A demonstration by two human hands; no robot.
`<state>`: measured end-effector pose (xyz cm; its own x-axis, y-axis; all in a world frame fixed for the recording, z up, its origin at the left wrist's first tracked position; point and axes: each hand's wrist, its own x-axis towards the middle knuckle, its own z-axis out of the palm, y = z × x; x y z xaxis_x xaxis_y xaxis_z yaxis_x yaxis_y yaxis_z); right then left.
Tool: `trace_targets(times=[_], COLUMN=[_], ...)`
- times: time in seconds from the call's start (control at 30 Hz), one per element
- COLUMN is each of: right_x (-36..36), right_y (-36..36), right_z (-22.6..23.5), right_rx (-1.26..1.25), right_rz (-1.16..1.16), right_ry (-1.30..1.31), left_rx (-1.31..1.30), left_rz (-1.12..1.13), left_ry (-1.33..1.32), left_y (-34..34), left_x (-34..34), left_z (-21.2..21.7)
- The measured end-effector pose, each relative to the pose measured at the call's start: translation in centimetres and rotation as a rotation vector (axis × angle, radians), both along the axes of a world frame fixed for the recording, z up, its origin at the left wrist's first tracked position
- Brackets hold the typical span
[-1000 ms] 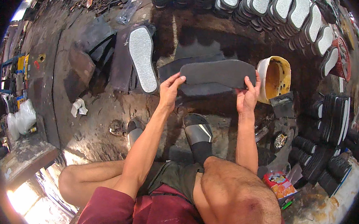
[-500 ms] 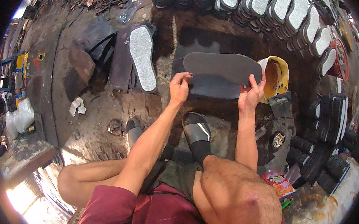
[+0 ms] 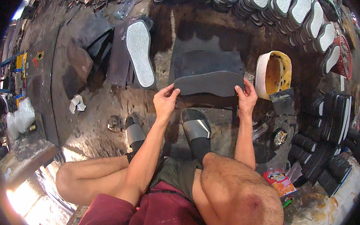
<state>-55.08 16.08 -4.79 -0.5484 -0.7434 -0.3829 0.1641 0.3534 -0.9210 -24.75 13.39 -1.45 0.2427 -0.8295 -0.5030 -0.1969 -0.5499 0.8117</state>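
A dark grey shoe sole (image 3: 208, 83) is stretched crosswise between my two hands, over the near edge of a black sheet (image 3: 229, 43) on the floor. My left hand (image 3: 165, 101) pinches its left end between thumb and fingers. At the other end, my right hand (image 3: 247, 98) grips the rim the same way. Behind the held sole, another dark sole-shaped piece (image 3: 208, 60) lies on the sheet. A cut yellowed container (image 3: 262, 74) with brown residue inside stands just right of my right hand.
Left of the sheet, a silvery sole (image 3: 140, 54) rests on dark sheet pieces (image 3: 118, 69). Stacks of silvery-topped soles (image 3: 299, 14) curve along the far right, by a red basket (image 3: 345, 58). Black strips and soles (image 3: 332, 122) are piled at right, near a round dish (image 3: 280, 138).
The held sole has come nearer to me and turned so its long edge faces me. My left hand now grips its left end, and my right hand has moved down from the container.
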Motion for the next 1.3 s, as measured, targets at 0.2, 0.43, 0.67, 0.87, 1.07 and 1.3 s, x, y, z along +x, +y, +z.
trace_targets(times=[0.2,0.43,0.67,0.87,1.07,1.3], right_x=[-1.3,-0.7,-0.1,-0.3,0.6,4.5], right_y=[0.6,0.2,-0.2,-0.8,-0.7,0.5], right_z=[-1.9,-0.6,0.8,0.3,1.2,3.3], right_rx=[0.066,0.074,0.117,0.127,0.191,0.083], right_rz=[0.045,0.044,0.001,-0.026,0.116,-0.172], right_ry=[0.036,0.060,-0.004,-0.007,0.511,0.600], left_rx=[-0.123,-0.173,-0.220,-0.699,-0.595,-0.567], left_rz=[-0.168,-0.199,-0.325,-0.944,-1.000,-0.934], left_ry=[-0.276,-0.286,-0.568,-0.488,-0.429,-0.327], left_y=[0.6,0.6,-0.4,-2.7,-3.8,-5.5], left_x=[-0.3,-0.1,-0.7,-4.4,-5.1,-5.5], left_z=[-0.8,-1.5,-0.1,-0.4,-1.4,1.7])
